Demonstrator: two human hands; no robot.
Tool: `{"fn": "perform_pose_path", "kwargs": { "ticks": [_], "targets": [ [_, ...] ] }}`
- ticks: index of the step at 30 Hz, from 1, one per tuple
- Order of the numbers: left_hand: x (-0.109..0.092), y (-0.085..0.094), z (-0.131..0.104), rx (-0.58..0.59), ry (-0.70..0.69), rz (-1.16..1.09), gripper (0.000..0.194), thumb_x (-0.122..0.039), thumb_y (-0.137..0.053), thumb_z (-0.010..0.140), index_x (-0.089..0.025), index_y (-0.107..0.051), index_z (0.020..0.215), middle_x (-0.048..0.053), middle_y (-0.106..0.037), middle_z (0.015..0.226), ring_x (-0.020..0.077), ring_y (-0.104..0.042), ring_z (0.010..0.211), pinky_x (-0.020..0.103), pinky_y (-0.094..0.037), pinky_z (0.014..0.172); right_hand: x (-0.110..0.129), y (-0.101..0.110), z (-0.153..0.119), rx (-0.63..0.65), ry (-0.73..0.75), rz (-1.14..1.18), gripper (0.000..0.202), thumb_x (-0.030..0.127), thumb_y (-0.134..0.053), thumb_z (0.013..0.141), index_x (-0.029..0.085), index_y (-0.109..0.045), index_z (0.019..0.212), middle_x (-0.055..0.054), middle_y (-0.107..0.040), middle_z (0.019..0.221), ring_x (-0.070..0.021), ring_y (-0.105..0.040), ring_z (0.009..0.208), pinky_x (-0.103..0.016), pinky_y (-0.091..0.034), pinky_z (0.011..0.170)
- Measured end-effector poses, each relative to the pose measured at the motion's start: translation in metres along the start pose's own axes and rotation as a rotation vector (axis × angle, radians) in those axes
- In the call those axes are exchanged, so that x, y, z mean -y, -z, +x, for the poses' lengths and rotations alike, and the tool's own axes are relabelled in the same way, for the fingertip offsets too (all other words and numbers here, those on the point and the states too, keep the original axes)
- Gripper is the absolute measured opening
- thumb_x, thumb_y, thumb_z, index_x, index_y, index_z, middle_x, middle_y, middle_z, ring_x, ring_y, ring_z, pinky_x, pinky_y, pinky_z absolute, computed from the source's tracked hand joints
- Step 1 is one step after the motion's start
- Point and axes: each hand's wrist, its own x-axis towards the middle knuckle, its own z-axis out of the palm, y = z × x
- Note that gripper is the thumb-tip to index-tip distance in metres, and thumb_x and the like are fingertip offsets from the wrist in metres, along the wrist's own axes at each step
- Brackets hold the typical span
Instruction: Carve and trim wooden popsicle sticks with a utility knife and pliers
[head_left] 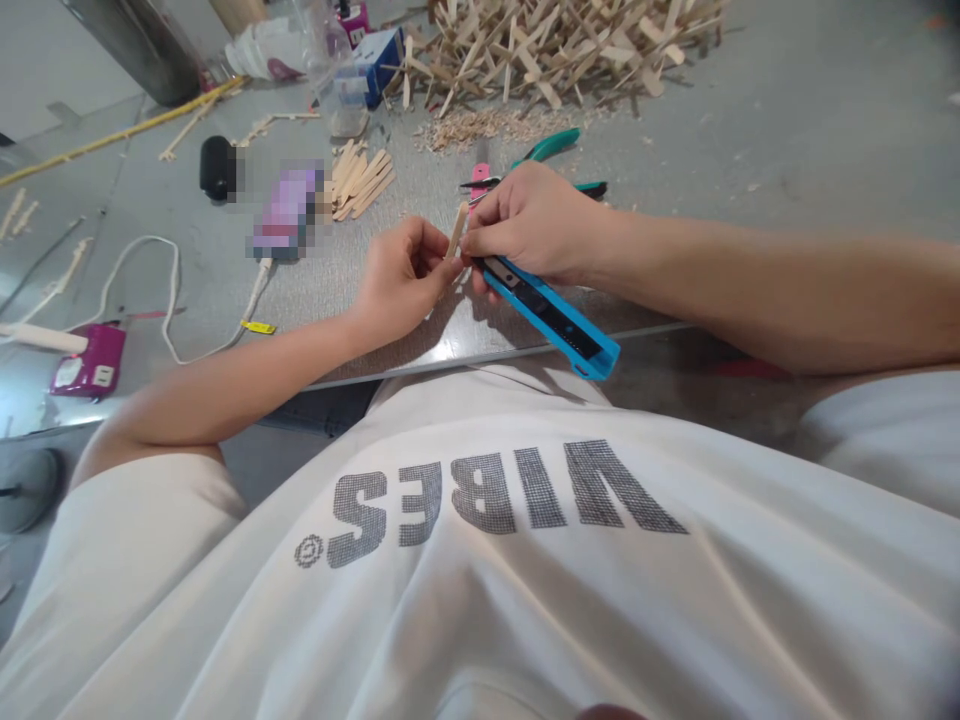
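Between the thumb and fingers of my left hand (409, 270) is a wooden craft stick (456, 232), its upper end pointing away from me. My right hand (536, 225) is closed round a blue utility knife (551, 315), whose handle slants down towards my body past the table edge. The knife's front end is hidden by my fingers, close beside the stick. Just beyond my right hand lie pliers with green handles (553, 145) and a pink strip (480, 178).
A big heap of craft sticks (555, 50) lies at the back, with wood shavings (472, 128) before it. A small stick pile (364, 182) lies left of my hands, near a phone (289, 210) on a white cable (174, 290). A black case (216, 168) and a magenta adapter (88, 360) are further left.
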Motion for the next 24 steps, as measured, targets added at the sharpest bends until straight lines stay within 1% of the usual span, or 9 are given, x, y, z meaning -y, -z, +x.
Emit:
{"fn": "perform_pose_path", "kwargs": {
  "ticks": [2,4,8,11,15,18,19,21,24],
  "targets": [
    [-0.001,0.001,0.001,0.015,-0.021,0.008,0.03,-0.029,-0.093,0.094,-0.03,-0.065,0.084,-0.002,-0.071,0.073,0.0179,-0.069,0.072,0.031,-0.059,0.064,-0.001,0.0,0.002,-0.005,0.013,-0.002,0.039,-0.008,-0.057,0.1,0.012,-0.07,0.069,-0.002,-0.07,0.059,-0.0146,-0.067,0.048,-0.021,-0.055,0.043],
    [-0.003,0.002,0.002,0.028,-0.019,-0.001,0.03,-0.026,-0.091,0.097,-0.028,-0.064,0.083,-0.001,-0.071,0.075,0.0167,-0.068,0.069,0.032,-0.057,0.065,-0.002,0.001,0.003,-0.005,0.03,-0.002,0.04,-0.007,-0.059,0.102,0.014,-0.07,0.07,-0.001,-0.071,0.059,-0.0134,-0.068,0.049,-0.019,-0.055,0.045],
    [-0.01,0.002,0.004,0.036,0.058,-0.055,0.03,-0.026,-0.092,0.097,-0.025,-0.064,0.085,-0.001,-0.072,0.074,0.0191,-0.076,0.077,0.03,-0.058,0.069,-0.002,0.004,0.004,0.023,0.073,0.02,0.04,-0.008,-0.058,0.102,0.014,-0.071,0.072,0.001,-0.071,0.06,-0.0115,-0.067,0.05,-0.018,-0.056,0.046],
    [-0.013,0.003,0.005,0.039,0.093,-0.089,0.029,-0.02,-0.091,0.098,-0.023,-0.064,0.086,-0.002,-0.07,0.072,0.018,-0.077,0.078,0.028,-0.057,0.07,-0.002,0.006,0.002,0.033,0.111,0.031,0.041,-0.008,-0.059,0.104,0.015,-0.072,0.073,0.002,-0.072,0.061,-0.0115,-0.067,0.05,-0.019,-0.057,0.047],
    [-0.014,0.004,0.006,0.035,0.106,-0.137,0.028,-0.023,-0.09,0.1,-0.023,-0.065,0.089,-0.003,-0.065,0.069,0.0165,-0.074,0.073,0.027,-0.056,0.069,-0.004,0.01,0.003,0.048,0.162,0.07,0.039,-0.004,-0.062,0.107,0.016,-0.074,0.076,0.001,-0.072,0.063,-0.0101,-0.065,0.049,-0.02,-0.057,0.051],
    [-0.014,0.004,0.005,0.027,0.106,-0.152,0.027,-0.026,-0.09,0.101,-0.023,-0.065,0.091,-0.005,-0.064,0.067,0.0148,-0.071,0.068,0.025,-0.053,0.065,-0.008,0.012,0.007,0.064,0.173,0.062,0.033,-0.001,-0.065,0.106,0.016,-0.077,0.08,0.0,-0.074,0.065,-0.0129,-0.068,0.051,-0.023,-0.06,0.052],
    [-0.014,0.003,0.005,0.028,0.11,-0.156,0.028,-0.026,-0.09,0.101,-0.023,-0.064,0.09,-0.005,-0.064,0.067,0.0144,-0.07,0.067,0.025,-0.052,0.064,-0.009,0.013,0.009,0.066,0.171,0.05,0.03,0.002,-0.067,0.105,0.016,-0.077,0.081,-0.001,-0.074,0.065,-0.0144,-0.069,0.052,-0.024,-0.06,0.052],
    [-0.014,0.003,0.005,0.047,0.11,-0.169,0.029,-0.026,-0.088,0.103,-0.022,-0.064,0.088,-0.004,-0.064,0.068,0.0137,-0.068,0.065,0.025,-0.052,0.063,-0.012,0.015,0.013,0.064,0.18,0.025,0.025,0.011,-0.074,0.105,0.017,-0.077,0.081,-0.001,-0.074,0.064,-0.0157,-0.071,0.054,-0.023,-0.06,0.051],
    [-0.011,0.002,0.007,0.066,0.073,-0.158,0.028,-0.027,-0.086,0.104,-0.022,-0.064,0.088,-0.003,-0.065,0.069,0.0125,-0.067,0.063,0.025,-0.052,0.063,-0.015,0.016,0.017,0.074,0.208,0.012,0.027,0.027,-0.085,0.104,0.019,-0.076,0.079,-0.001,-0.075,0.065,-0.0153,-0.072,0.056,-0.021,-0.06,0.051]
  ]
}}
